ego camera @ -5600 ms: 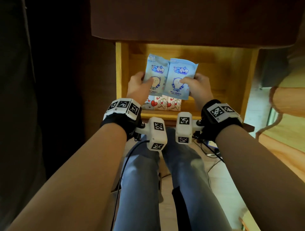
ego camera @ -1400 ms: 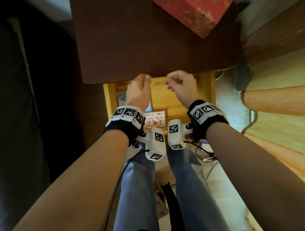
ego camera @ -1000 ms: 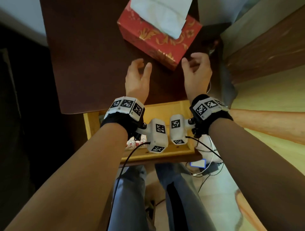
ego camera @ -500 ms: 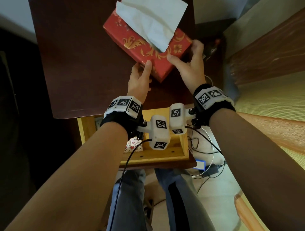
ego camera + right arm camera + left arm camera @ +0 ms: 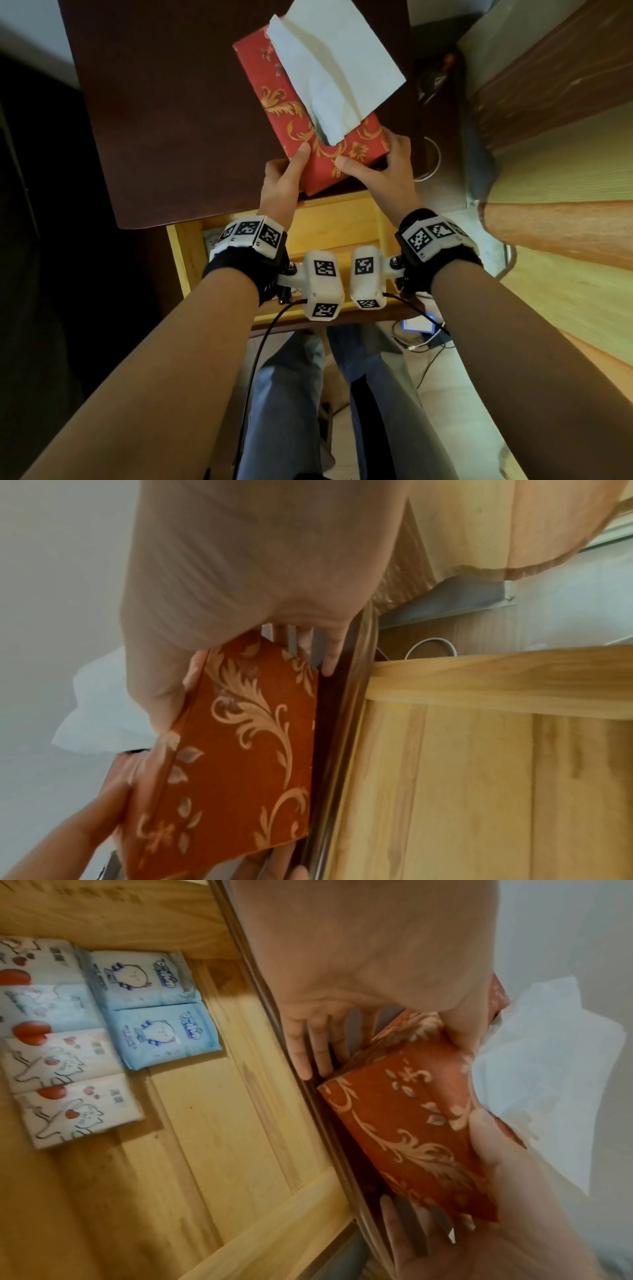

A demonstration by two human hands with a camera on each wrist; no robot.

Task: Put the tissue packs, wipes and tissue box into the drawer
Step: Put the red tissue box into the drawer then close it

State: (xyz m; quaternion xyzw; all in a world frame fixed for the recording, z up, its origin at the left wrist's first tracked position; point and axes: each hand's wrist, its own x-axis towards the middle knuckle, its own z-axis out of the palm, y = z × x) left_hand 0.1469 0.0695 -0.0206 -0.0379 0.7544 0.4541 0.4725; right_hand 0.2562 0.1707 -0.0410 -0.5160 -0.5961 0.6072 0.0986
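A red tissue box [image 5: 308, 113] with gold scrolls and a white tissue [image 5: 335, 68] sticking out is at the front edge of the dark brown tabletop [image 5: 171, 113]. My left hand [image 5: 284, 178] and right hand [image 5: 383, 168] both grip its near end, thumbs on top and fingers underneath. The box [image 5: 411, 1131] [image 5: 232, 750] is tilted up off the tabletop edge. Below, the open wooden drawer [image 5: 342, 226] holds two blue wipes packs [image 5: 150, 1007] and several white tissue packs [image 5: 61, 1074] with hearts in its left corner.
A bed with a yellow cover [image 5: 565, 257] stands to the right. Cables and a small blue device [image 5: 418, 323] lie on the floor beside my jeans-clad legs [image 5: 291, 394]. A white cable loop [image 5: 431, 161] lies on the tabletop at right. The drawer's right part is bare wood [image 5: 496, 777].
Both hands rose from the drawer, reached the tissue box and took hold of it. The box has turned lengthwise toward me and slid to the table's front edge.
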